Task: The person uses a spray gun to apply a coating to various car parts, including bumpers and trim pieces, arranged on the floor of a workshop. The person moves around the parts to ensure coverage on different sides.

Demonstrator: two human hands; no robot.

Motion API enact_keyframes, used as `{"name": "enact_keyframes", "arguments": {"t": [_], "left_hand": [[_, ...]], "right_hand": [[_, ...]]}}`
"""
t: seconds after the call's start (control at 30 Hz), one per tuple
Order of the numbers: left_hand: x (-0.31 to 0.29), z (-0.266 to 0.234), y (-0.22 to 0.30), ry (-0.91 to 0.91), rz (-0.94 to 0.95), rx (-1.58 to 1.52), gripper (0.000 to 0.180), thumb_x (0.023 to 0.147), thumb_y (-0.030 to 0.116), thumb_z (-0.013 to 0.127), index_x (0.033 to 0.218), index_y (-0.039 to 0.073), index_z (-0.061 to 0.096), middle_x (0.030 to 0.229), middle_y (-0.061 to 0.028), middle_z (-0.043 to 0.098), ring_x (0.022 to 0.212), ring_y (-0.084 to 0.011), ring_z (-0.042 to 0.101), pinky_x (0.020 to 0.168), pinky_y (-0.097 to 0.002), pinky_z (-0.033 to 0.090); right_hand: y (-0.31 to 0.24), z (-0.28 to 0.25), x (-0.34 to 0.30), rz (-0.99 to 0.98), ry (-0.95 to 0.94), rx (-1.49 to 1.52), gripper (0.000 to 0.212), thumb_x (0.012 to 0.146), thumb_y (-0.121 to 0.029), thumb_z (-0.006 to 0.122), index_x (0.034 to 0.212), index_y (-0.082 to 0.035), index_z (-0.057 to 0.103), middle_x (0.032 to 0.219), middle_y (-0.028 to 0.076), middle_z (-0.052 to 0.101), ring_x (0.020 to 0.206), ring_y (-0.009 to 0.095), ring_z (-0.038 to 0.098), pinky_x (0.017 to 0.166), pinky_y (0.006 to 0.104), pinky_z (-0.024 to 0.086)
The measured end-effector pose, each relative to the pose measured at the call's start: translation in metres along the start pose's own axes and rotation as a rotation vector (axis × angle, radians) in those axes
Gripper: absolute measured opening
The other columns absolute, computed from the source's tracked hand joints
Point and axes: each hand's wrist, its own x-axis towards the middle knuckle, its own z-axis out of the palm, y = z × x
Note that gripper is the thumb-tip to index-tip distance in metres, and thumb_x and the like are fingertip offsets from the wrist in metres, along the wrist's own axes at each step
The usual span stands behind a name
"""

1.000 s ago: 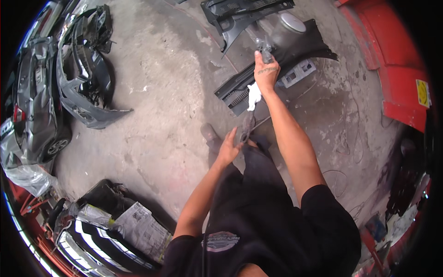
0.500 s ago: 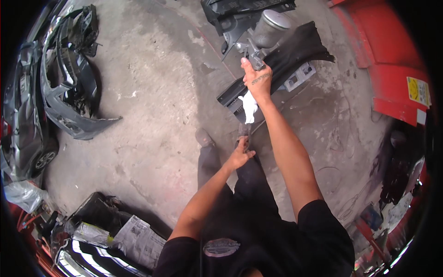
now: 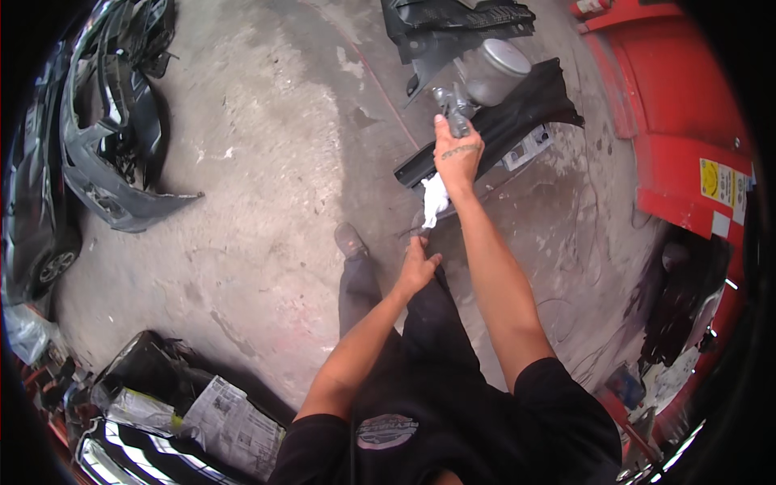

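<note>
My right hand (image 3: pixel 458 162) is closed round the grip of a spray gun (image 3: pixel 455 103) with a round, silver-lidded cup (image 3: pixel 499 71). A white cloth (image 3: pixel 435 198) hangs just below that fist, toward my left hand. Lower and nearer my body, my left hand (image 3: pixel 416 267) has its fingers bent inward. What it holds, if anything, is too small to make out. Beyond and beneath the gun lies a long black car panel (image 3: pixel 533 101), with printed paper (image 3: pixel 529 147) along its near side.
Another black car part (image 3: pixel 453 32) lies farther off. Dark bumpers (image 3: pixel 121 190) stand at the left beside a dark car (image 3: pixel 32 202). A red vehicle body (image 3: pixel 671 89) lines the right. Newspaper (image 3: pixel 230 424) covers part of a dark piece (image 3: pixel 149 372) at the lower left.
The spray gun and my right hand sit slightly lower and to the right in view. My left hand has hardly moved. The floor parts have shifted with my view.
</note>
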Motion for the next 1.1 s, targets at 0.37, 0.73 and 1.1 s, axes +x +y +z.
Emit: {"name": "enact_keyframes", "arguments": {"t": [0.37, 0.73, 1.1], "left_hand": [[0.031, -0.065, 0.017, 0.225, 0.247, -0.007, 0.036, 0.086, 0.017, 0.076, 0.106, -0.001, 0.052, 0.105, -0.0200, 0.059, 0.089, -0.0295, 0.062, 0.082, -0.0415, 0.051], [0.007, -0.121, 0.021, -0.025, 0.009, -0.007, 0.056, 0.086, 0.024, 0.076, 0.129, 0.002, 0.048, 0.110, -0.0207, 0.067, 0.101, -0.0329, 0.066, 0.087, -0.0414, 0.050], [-0.009, -0.131, -0.017, -0.202, 0.067, -0.066, 0.050, 0.090, 0.026, 0.073, 0.129, 0.002, 0.053, 0.125, -0.0218, 0.065, 0.122, -0.0378, 0.061, 0.101, -0.0446, 0.046]], "right_hand": [[-0.111, 0.084, 0.014, -0.239, 0.063, -0.143, 0.032, 0.092, -0.028, 0.068, 0.094, 0.004, 0.068, 0.080, 0.028, 0.069, 0.084, 0.048, 0.067, 0.079, 0.0520, 0.050], [-0.065, 0.099, -0.013, -0.095, 0.092, -0.269, 0.034, 0.089, -0.027, 0.071, 0.099, 0.005, 0.070, 0.087, 0.030, 0.070, 0.087, 0.049, 0.067, 0.081, 0.0520, 0.050], [-0.072, 0.115, 0.027, -0.154, 0.124, -0.101, 0.030, 0.092, -0.025, 0.072, 0.089, 0.004, 0.067, 0.073, 0.021, 0.066, 0.070, 0.038, 0.064, 0.068, 0.0451, 0.049]]}}
